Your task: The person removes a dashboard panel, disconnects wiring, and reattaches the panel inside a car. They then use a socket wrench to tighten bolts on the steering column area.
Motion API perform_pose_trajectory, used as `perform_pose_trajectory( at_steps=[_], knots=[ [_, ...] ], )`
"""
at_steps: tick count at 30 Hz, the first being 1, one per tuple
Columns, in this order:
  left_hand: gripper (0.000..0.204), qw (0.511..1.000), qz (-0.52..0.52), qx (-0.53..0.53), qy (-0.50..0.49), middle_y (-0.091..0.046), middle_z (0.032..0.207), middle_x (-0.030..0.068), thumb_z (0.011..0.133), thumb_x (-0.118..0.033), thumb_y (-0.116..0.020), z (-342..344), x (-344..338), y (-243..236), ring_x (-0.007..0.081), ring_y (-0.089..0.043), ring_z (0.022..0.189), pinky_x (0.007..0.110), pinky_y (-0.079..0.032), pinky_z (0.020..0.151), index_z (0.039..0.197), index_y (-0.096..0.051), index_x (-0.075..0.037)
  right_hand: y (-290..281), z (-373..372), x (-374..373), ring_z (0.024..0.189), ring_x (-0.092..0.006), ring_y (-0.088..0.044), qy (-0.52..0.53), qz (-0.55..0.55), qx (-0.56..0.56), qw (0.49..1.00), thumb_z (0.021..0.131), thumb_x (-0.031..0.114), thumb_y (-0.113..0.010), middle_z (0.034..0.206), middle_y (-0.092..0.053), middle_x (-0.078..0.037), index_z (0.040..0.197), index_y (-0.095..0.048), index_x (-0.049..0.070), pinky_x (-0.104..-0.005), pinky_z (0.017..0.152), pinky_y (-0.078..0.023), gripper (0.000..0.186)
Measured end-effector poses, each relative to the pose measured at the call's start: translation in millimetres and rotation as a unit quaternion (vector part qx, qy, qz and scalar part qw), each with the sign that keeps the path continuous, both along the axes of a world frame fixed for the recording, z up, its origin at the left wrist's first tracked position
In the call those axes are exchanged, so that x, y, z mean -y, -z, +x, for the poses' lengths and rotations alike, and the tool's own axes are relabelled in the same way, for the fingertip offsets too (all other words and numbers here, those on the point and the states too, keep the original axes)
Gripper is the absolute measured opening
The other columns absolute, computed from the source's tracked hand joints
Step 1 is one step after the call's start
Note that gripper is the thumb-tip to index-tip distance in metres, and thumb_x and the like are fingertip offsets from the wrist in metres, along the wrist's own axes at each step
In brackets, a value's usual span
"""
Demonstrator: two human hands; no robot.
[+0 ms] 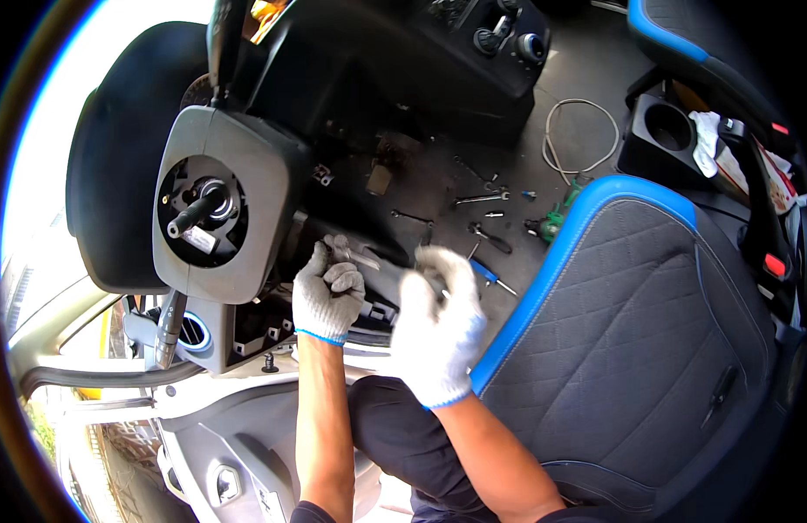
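My left hand (327,296), in a white knitted glove with a blue cuff, is closed, its thumb and forefinger pinched together. A small silvery metal piece (360,258) shows at its fingertips; its kind is too unclear to name. To its right, my right hand (440,336) wears the same kind of glove. Motion blurs it, and its fingers curve round with a dark patch between them, so I cannot see what it holds, if anything. Both hands are below and right of the grey steering column cover (224,144), where a bare steering shaft (198,213) sticks out without a wheel.
Several wrenches (482,199), a ratchet (490,237), a blue-handled screwdriver (493,275) and a green power tool (551,225) lie on the dark floor. A pale cable (556,118) loops behind them. The blue-edged seat (621,349) fills the right, and the door panel (233,436) is at lower left.
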State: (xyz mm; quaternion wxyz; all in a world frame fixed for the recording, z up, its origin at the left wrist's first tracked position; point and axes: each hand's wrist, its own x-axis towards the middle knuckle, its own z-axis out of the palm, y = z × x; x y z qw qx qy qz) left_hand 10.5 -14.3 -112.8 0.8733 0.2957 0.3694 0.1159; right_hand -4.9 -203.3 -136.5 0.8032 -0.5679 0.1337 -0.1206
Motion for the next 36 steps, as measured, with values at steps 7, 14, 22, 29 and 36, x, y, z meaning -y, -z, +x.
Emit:
perform_pose_trajectory(
  at_steps=[7, 14, 22, 29, 36],
  knots=[
    [0.027, 0.997, 0.054, 0.031, 0.039, -0.081, 0.113, 0.0139, 0.121, -0.027, -0.055, 3, 61, -23, 0.0071, -0.043, 0.059, 0.021, -0.037, 0.051, 0.115, -0.071, -0.007, 32, 5, 75, 0.061, -0.0071, -0.056, -0.115, 0.469, -0.226, 0.846, 0.103, 0.007, -0.064, 0.080, -0.064, -0.003, 0.107, -0.068, 0.003, -0.0218, 0.051, -0.042, 0.006],
    [0.028, 0.985, 0.078, 0.123, 0.094, -0.077, 0.120, 0.0078, 0.122, -0.023, -0.048, -10, 94, -25, 0.0004, -0.043, 0.060, 0.018, -0.039, 0.051, 0.125, -0.071, -0.008, 22, -5, 69, 0.075, -0.0078, -0.062, -0.160, 0.501, -0.209, 0.824, 0.105, 0.004, -0.066, 0.091, -0.067, -0.002, 0.116, -0.068, 0.004, -0.0229, 0.064, -0.050, 0.010],
    [0.036, 0.981, 0.094, 0.167, 0.036, -0.073, 0.117, 0.0060, 0.124, -0.034, -0.046, 0, 106, -30, 0.0026, -0.043, 0.058, 0.019, -0.038, 0.050, 0.127, -0.066, -0.005, 33, 2, 71, 0.079, -0.0092, -0.065, -0.153, 0.509, -0.239, 0.812, 0.105, 0.003, -0.066, 0.097, -0.068, -0.004, 0.119, -0.068, 0.003, -0.0239, 0.070, -0.055, 0.014],
    [0.041, 0.969, 0.141, 0.184, 0.092, -0.073, 0.120, 0.0099, 0.125, -0.033, -0.042, -4, 106, -25, 0.0056, -0.050, 0.064, 0.021, -0.044, 0.054, 0.129, -0.066, 0.000, 32, 5, 72, 0.082, -0.0094, -0.067, -0.158, 0.512, -0.259, 0.803, 0.105, 0.006, -0.068, 0.097, -0.068, -0.003, 0.117, -0.068, 0.004, -0.0243, 0.073, -0.059, 0.012],
    [0.038, 0.958, 0.113, 0.239, 0.114, -0.074, 0.127, 0.0116, 0.124, -0.029, -0.044, -7, 101, -25, 0.0060, -0.047, 0.065, 0.022, -0.044, 0.056, 0.131, -0.067, 0.001, 33, 6, 66, 0.071, -0.0089, -0.065, -0.169, 0.545, -0.283, 0.771, 0.107, 0.009, -0.067, 0.091, -0.067, -0.003, 0.115, -0.068, 0.005, -0.0220, 0.058, -0.053, 0.009]
  ],
)
